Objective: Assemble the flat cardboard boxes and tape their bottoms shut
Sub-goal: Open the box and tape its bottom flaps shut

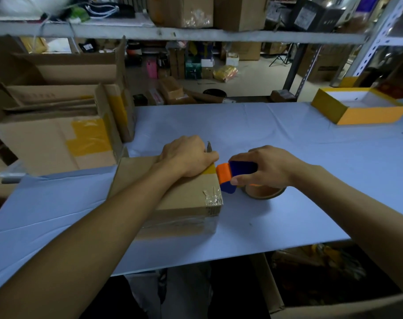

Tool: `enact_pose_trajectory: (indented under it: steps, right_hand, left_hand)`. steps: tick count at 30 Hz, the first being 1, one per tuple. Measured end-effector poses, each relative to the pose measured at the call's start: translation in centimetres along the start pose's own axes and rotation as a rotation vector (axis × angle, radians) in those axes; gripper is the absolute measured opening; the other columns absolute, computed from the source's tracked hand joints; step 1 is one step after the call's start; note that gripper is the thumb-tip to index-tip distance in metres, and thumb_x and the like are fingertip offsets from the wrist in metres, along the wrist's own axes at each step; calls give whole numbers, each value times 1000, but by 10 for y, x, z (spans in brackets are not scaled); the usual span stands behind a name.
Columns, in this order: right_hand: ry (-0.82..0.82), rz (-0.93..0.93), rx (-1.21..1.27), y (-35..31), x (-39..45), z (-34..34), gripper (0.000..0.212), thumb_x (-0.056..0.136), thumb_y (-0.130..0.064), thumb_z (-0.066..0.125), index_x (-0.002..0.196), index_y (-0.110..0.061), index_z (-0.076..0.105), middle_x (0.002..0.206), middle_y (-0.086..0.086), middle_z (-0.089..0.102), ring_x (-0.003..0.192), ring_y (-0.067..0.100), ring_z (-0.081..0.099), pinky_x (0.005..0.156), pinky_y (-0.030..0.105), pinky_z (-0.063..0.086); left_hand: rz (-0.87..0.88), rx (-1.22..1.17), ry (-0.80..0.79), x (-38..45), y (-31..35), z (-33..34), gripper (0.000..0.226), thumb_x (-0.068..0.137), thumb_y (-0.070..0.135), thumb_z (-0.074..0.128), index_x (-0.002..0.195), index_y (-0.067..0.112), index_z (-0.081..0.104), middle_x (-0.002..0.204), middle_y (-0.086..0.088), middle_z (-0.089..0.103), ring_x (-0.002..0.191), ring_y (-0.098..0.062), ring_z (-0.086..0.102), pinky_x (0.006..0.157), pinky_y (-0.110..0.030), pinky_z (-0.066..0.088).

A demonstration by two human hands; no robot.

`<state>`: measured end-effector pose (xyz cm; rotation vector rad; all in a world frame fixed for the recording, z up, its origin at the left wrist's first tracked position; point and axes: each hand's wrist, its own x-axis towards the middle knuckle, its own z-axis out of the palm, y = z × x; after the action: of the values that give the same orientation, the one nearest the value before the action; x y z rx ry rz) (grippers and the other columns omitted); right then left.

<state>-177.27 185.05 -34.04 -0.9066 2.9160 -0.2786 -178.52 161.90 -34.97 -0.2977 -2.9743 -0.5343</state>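
A cardboard box (173, 194) lies on the pale blue desk (288, 134), close to the near edge and a little left of the middle. The person's left hand (186, 157) presses down on the far right corner of its top, where a strip of yellow tape (209, 169) shows; the fingers curl over the far edge and seem to hold a thin metal tool (209, 147) that sticks up behind them, though I cannot make out what it is. Crumpled clear tape (213, 196) clings to the box's near right corner.

The right hand (272, 165) grips an orange and blue tape dispenser (232, 174), fingers wrapped round its handle, its orange end touching the box's right edge. The brown tape roll (263, 192) on it rests on the desk just beside the box.

At the left, a large open carton (58, 125) patched with yellow tape holds flattened cardboard sheets (53, 104) standing inside it. At the far right corner of the desk sits a shallow yellow box (357, 111) with a white inside. Under the desk on the right stands another open carton (334, 305); its contents are too dark to tell.
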Motion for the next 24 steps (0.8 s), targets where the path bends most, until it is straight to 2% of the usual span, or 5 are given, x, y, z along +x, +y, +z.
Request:
enact_pose_trajectory:
  steps: [5, 10, 13, 18, 24]
  right_hand:
    - [-57, 63, 93, -9, 11, -3, 62, 70, -84, 49, 115, -45, 60, 87, -17, 66, 81, 6, 59, 69, 28, 49]
    - [-27, -7, -136, -17, 23, -16, 64, 60, -93, 42, 104, -49, 59, 82, -19, 65, 78, 8, 58, 67, 31, 48]
    - [-189, 121, 77, -15, 26, -17, 62, 58, -89, 51, 102, -48, 63, 90, -16, 67, 86, 11, 60, 76, 33, 52]
    - [-171, 93, -32, -21, 36, -23, 72, 48, -94, 48, 102, -49, 62, 88, -20, 65, 84, 9, 58, 72, 31, 51]
    - [-381, 266, 333, -10, 32, -12, 48, 74, -65, 70, 99, -25, 72, 93, -2, 72, 91, 17, 63, 78, 30, 51]
  left_hand:
    - [10, 14, 3, 1, 1, 0, 48, 84, 56, 51, 53, 20, 45, 54, 0, 46, 54, -20, 49, 52, -30, 31]
    - [16, 23, -8, 1, 4, -1, 48, 85, 55, 52, 53, 19, 50, 53, -1, 51, 55, -21, 53, 52, -30, 35]
    - [3, 29, -34, 0, 4, 0, 46, 85, 55, 52, 56, 19, 54, 56, -2, 53, 58, -21, 56, 56, -32, 45]
    - [7, 29, -12, -1, 5, -2, 48, 85, 53, 53, 51, 18, 50, 52, -1, 52, 54, -21, 53, 52, -29, 34]
    - [17, 46, 13, -1, 5, 0, 48, 85, 51, 53, 50, 19, 48, 53, -3, 49, 53, -21, 50, 51, -28, 30]
